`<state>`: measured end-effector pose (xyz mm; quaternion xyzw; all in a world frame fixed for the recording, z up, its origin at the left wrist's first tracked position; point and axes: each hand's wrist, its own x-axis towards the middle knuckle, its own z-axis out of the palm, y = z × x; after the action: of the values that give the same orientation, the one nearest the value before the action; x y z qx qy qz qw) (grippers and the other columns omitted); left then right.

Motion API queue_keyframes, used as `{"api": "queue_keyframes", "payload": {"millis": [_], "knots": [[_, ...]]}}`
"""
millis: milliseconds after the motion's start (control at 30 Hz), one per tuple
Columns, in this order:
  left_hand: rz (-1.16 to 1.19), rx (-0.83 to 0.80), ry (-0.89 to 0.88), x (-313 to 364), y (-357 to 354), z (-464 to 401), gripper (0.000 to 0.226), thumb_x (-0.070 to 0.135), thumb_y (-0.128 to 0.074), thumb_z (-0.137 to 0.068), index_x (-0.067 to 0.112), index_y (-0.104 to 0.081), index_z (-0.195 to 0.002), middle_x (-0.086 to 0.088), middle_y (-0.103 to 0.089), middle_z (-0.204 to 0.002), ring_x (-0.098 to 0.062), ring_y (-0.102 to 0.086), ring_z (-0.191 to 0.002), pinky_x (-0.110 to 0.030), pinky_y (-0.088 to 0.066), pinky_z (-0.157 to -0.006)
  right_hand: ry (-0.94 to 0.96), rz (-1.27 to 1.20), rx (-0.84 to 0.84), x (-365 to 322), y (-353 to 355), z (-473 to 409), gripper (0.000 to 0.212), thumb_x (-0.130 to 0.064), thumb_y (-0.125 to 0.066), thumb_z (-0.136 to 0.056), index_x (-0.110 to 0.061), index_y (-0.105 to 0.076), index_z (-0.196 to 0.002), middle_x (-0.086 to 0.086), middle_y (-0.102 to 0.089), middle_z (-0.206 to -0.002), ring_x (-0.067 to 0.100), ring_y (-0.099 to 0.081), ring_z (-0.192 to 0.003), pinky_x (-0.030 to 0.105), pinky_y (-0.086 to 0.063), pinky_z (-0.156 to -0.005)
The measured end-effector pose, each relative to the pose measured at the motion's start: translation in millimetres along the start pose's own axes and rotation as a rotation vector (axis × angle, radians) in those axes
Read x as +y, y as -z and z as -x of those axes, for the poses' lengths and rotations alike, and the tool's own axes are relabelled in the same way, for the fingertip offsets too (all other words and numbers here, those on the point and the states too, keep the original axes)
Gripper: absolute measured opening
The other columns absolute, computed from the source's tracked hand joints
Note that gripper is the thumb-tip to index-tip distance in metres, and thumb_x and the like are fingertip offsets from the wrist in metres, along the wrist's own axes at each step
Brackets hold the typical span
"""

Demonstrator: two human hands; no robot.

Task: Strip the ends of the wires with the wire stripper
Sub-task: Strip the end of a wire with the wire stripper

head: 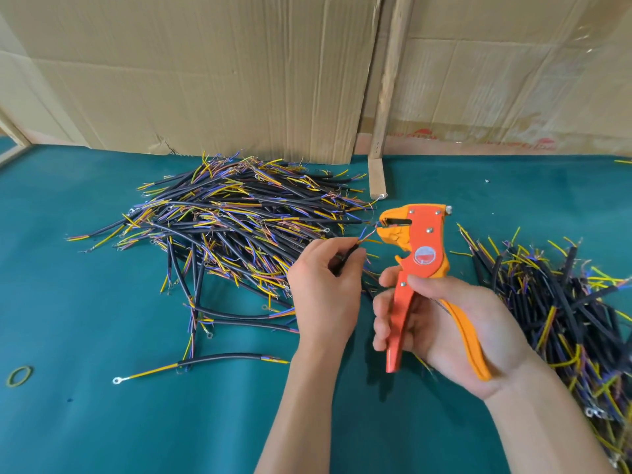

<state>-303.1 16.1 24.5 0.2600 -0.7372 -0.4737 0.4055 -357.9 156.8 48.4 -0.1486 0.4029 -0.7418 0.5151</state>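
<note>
At frame centre the left hand (323, 289) pinches a wire (349, 254), its end at the mouth of the wire stripper (415, 254) that the right hand (444, 323) grips, so the next move is probably to squeeze the handles

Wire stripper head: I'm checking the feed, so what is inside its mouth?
A thin wire end from the cable the left hand pinches enters the wire stripper. The tip is hidden inside.

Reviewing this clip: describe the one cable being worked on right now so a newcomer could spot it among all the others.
Start at the big cable pile on the green table. At its right edge, the left hand pinches one black cable. Unlike the rest, it is lifted, its thin wire ends reaching into the orange wire stripper.
</note>
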Motion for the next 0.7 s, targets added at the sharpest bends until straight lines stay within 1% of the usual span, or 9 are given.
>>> {"api": "queue_keyframes", "payload": {"millis": [33, 100, 200, 267, 333, 467, 600, 633, 700], "knots": [[0.018, 0.006, 0.012, 0, 0, -1, 0.013, 0.009, -0.077, -0.084, 0.021, -0.079, -0.088, 0.007, -0.070, -0.081, -0.005, -0.065, -0.074, -0.017, -0.049, -0.071, 0.021, -0.017, 0.020, 0, 2, 0, 0.053, -0.021, -0.088, -0.067, 0.003, -0.070, -0.110, 0.031, -0.065, -0.093, 0.041, -0.065, -0.072, 0.051, -0.057, -0.069], [0.045, -0.001, 0.021, -1, 2, -1, 0.012, 0.010, -0.077, -0.085, 0.022, -0.078, -0.087, 0.008, -0.071, -0.080, -0.005, -0.064, -0.074, -0.016, -0.047, -0.070, 0.051, -0.067, 0.090, -2, 7, 0, 0.061, -0.015, -0.078, -0.070, 0.007, -0.063, -0.125, 0.035, -0.067, -0.104, 0.042, -0.068, -0.075, 0.052, -0.059, -0.072], [0.044, -0.030, 0.021, 0, 2, -2, 0.012, 0.009, -0.076, -0.087, 0.021, -0.078, -0.087, 0.008, -0.071, -0.080, -0.002, -0.063, -0.072, -0.012, -0.044, -0.069, 0.102, -0.116, 0.144, -7, 12, 2, 0.061, -0.013, -0.063, -0.080, -0.001, -0.053, -0.139, 0.040, -0.064, -0.118, 0.046, -0.070, -0.086, 0.055, -0.059, -0.079], [0.028, -0.049, 0.016, -1, 2, -2, 0.011, 0.010, -0.074, -0.088, 0.020, -0.078, -0.089, 0.007, -0.071, -0.081, -0.004, -0.063, -0.074, -0.015, -0.045, -0.071, 0.139, -0.123, 0.157, -9, 13, 5, 0.060, -0.014, -0.060, -0.085, -0.004, -0.048, -0.143, 0.042, -0.061, -0.123, 0.048, -0.070, -0.093, 0.055, -0.059, -0.082], [0.021, -0.065, 0.005, -1, 3, -2, 0.010, 0.011, -0.073, -0.089, 0.019, -0.078, -0.089, 0.005, -0.070, -0.082, -0.008, -0.063, -0.077, -0.021, -0.047, -0.073, 0.161, -0.106, 0.193, -10, 14, 5, 0.058, -0.015, -0.058, -0.086, -0.005, -0.049, -0.142, 0.040, -0.062, -0.123, 0.048, -0.070, -0.098, 0.055, -0.059, -0.083], [0.039, -0.077, -0.040, 2, 5, -2, 0.009, 0.011, -0.070, -0.093, 0.016, -0.077, -0.091, 0.002, -0.066, -0.083, -0.010, -0.060, -0.078, -0.015, -0.043, -0.071, 0.130, 0.009, 0.276, -12, 15, 7, 0.052, -0.013, -0.061, -0.085, -0.006, -0.059, -0.137, 0.033, -0.067, -0.122, 0.047, -0.070, -0.099, 0.056, -0.060, -0.080], [0.039, -0.096, -0.063, 3, 5, -2, 0.010, 0.011, -0.067, -0.095, 0.011, -0.077, -0.095, -0.003, -0.064, -0.086, -0.013, -0.059, -0.081, -0.020, -0.044, -0.071, 0.005, 0.054, 0.219, -10, 11, 9, 0.046, -0.013, -0.072, -0.083, -0.010, -0.068, -0.129, 0.035, -0.066, -0.119, 0.052, -0.068, -0.100, 0.060, -0.059, -0.082], [0.035, -0.102, -0.068, 3, 5, -2, 0.011, 0.011, -0.066, -0.096, 0.010, -0.077, -0.095, -0.003, -0.064, -0.086, -0.013, -0.059, -0.082, -0.021, -0.045, -0.071, -0.017, 0.064, 0.203, -10, 9, 8, 0.048, -0.015, -0.076, -0.080, -0.009, -0.069, -0.127, 0.037, -0.066, -0.117, 0.053, -0.069, -0.098, 0.059, -0.059, -0.081], [0.026, -0.119, -0.079, 2, 5, -2, 0.012, 0.011, -0.065, -0.097, 0.011, -0.077, -0.094, -0.002, -0.063, -0.086, -0.013, -0.059, -0.082, -0.019, -0.043, -0.071, -0.041, 0.087, 0.197, -9, 6, 6, 0.057, -0.021, -0.079, -0.072, -0.006, -0.068, -0.126, 0.038, -0.067, -0.113, 0.051, -0.070, -0.086, 0.055, -0.060, -0.072]]}}
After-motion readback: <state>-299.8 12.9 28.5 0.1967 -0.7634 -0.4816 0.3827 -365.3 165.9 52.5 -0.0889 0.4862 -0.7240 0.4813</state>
